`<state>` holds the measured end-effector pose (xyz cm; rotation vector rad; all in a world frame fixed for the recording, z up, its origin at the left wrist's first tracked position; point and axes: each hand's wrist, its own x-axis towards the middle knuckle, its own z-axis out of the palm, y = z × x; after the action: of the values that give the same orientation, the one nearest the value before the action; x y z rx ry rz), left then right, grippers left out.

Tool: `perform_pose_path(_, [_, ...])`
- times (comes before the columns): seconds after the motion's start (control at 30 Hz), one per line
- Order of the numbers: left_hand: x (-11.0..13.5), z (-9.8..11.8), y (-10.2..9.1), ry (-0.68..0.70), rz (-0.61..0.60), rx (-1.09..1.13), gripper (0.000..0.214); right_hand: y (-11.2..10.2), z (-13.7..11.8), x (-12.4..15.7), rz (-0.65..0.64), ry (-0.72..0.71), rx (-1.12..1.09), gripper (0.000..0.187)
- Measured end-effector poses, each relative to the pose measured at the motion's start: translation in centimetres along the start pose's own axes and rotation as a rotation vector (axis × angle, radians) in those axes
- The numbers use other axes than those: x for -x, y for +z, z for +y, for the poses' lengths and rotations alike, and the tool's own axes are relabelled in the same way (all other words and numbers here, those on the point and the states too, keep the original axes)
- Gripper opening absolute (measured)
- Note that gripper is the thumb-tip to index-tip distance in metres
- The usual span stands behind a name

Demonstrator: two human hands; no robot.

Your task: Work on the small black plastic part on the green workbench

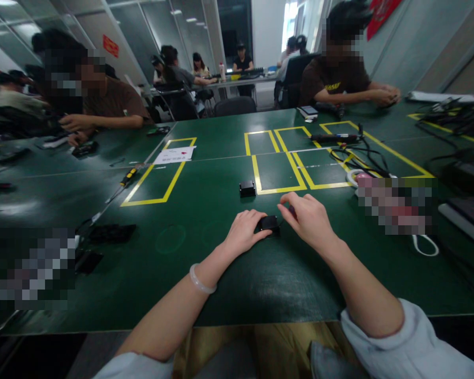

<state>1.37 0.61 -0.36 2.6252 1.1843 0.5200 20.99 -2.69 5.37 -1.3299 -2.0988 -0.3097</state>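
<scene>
My left hand [248, 230] is closed around a small black box-shaped part [270, 224], steadying it on the green table [237, 284]. Just to its right, my right hand [310, 218] has thumb and fingers pinched together. Something small and dark shows at those fingertips, and a thin dark piece seems to run from there toward the part; I cannot make out its kind. A second black box-shaped part [247, 188] rests on the table beyond my hands, touched by neither.
Yellow tape outlines [280, 190] mark the table ahead. A yellow-and-black screwdriver [129, 176] and a paper sheet [175, 155] lie to the left. On the right are a black pen-shaped tool [335, 138] and tangled cables [369, 158]. Co-workers sit across the table.
</scene>
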Motion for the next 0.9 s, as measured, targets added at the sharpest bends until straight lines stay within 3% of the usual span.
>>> perform_pose_path(0.23, [0.0,-0.02,0.01,-0.001,-0.002,0.01,0.039,0.21,0.03,0.05,0.021,-0.013,0.019,0.013])
perform_pose_path(0.9, [0.0,0.04,-0.04,-0.007,-0.005,0.005,0.039,0.06,-0.04,0.04,-0.007,0.019,-0.012,0.018])
